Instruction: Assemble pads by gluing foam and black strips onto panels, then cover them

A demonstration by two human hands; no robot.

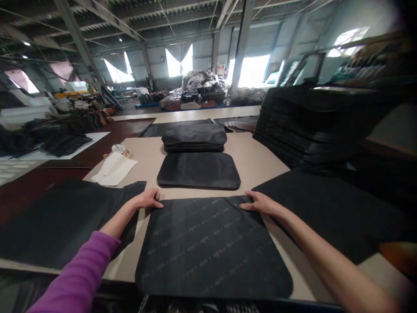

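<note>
Two-handed, pinching blk printed sheet [211, 250] by far edge over beige tabletop [260, 156]: gripping w/ L hand [149, 199] at its 11 o'clock corner, w/ R hand [259, 203] at 1, extending from there toward 6. Facing smooth, round-cornered blk panel [198, 170] at 12, just beyond, w/ panel pile [194, 135] behind. Having plain dark sheet [65, 221] at 9, another [339, 208] approx. 3, off-white piece [115, 168] at 10, tall dark stack [296, 126] btwn 1 & 2. Showing matte face, pale diag. print rows, rounded near corners.

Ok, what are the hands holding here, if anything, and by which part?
The printed dark sheet, pinched at its two far corners: left hand at the left one, right hand at the right.
</note>
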